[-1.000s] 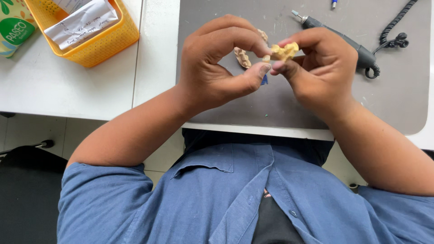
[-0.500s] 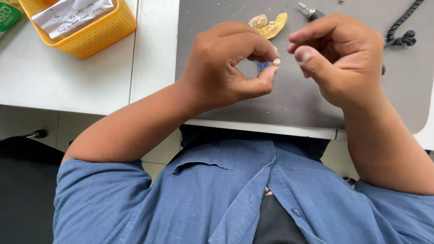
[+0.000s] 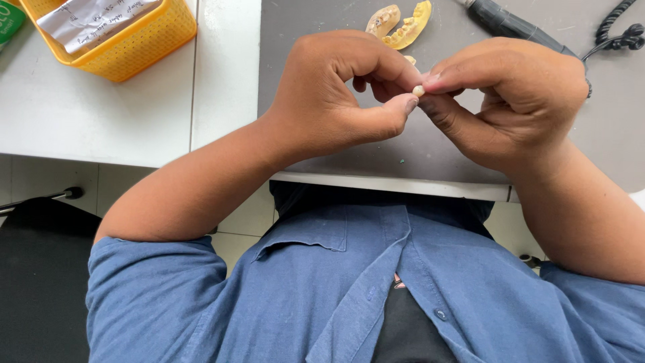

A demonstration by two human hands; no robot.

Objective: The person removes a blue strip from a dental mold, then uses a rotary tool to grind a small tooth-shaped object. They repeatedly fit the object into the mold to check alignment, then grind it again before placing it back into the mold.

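My left hand point(image 3: 336, 94) and my right hand point(image 3: 517, 101) meet fingertip to fingertip over a grey mat point(image 3: 322, 20). Between them sits a tiny off-white tooth-like piece point(image 3: 418, 89), pinched by the thumb and forefinger of both hands. A yellow dental jaw model point(image 3: 402, 25) lies on the mat just beyond my hands, with no hand touching it. Anything else inside my left fist is hidden.
A dark handheld rotary tool point(image 3: 521, 28) with a coiled black cord point(image 3: 615, 30) lies at the mat's far right. A yellow mesh basket point(image 3: 138, 44) holding folded paper stands on the white table point(image 3: 101, 114) at the left. A green packet point(image 3: 8, 20) shows at the corner.
A second ago both hands held the yellow jaw model; it now lies on the mat. My right hand, briefly apart, has come back to my left and pinches the small piece.
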